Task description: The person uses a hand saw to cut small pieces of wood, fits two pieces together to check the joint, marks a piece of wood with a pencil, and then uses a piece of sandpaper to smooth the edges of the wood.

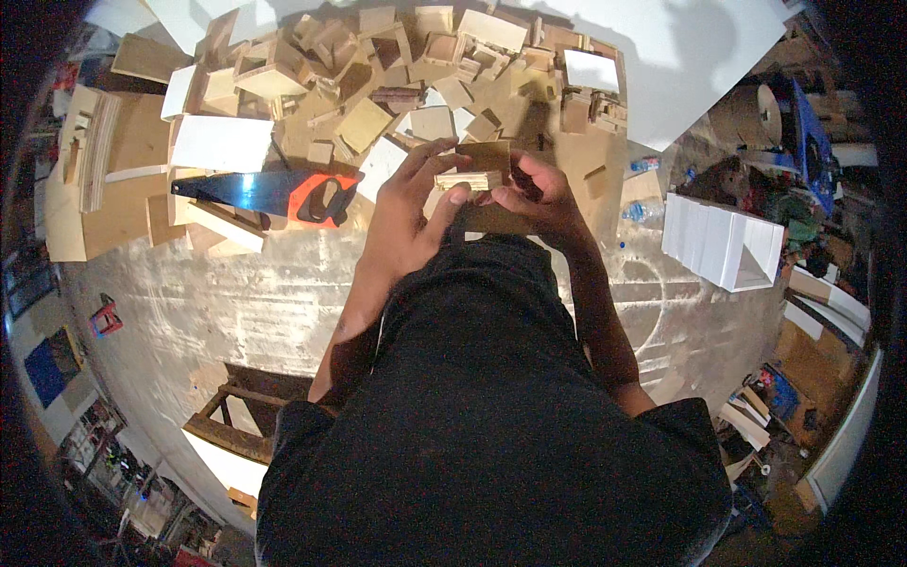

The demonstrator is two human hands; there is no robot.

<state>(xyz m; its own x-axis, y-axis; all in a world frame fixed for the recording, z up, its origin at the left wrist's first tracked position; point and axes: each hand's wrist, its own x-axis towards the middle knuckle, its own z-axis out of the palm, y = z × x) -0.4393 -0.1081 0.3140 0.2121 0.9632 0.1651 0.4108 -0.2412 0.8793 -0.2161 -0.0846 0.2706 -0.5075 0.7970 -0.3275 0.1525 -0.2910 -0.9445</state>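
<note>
Wood offcuts [364, 124] lay heaped across a brown sheet [579, 189], with an orange-handled saw [265, 195] at their left. Nearer the person [491, 378], the left hand [406, 203] and right hand [550, 200] both grasped a small wooden piece [468, 180], which sat between the two.

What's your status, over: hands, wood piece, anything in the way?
Left hand gripping small layered wood piece; right hand close beside it, grip unclear. Orange-handled saw lying to the left, wood offcuts ahead. Nothing seen blocking the hands.
</note>
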